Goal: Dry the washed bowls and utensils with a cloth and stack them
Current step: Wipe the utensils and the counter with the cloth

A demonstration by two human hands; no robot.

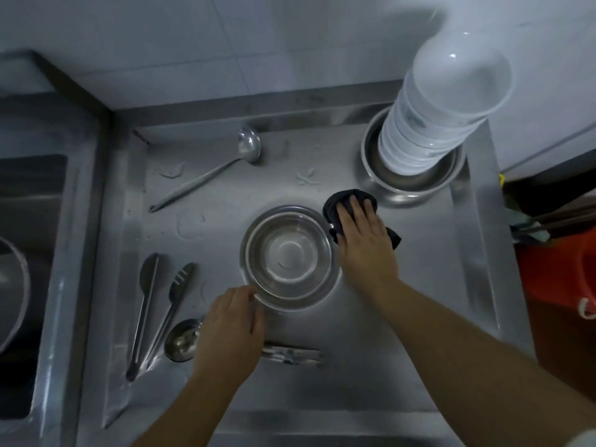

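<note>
Steel surface (403,285) | bowl (288,258) sits between hands | left hand (230,330) pinches rim | right hand (362,233) flat on cloth (338,204)

left hand (230,321) hides ladle handle | pot (11,298) cut by left edge

red bucket (561,269) far right | sink basin (29,240) far left | tiled wall (225,43) behind

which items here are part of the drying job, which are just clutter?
Job: steel bowl, dark cloth, white bowl stack, ladle, tongs.
Clutter: red bucket, sink basin.
</note>
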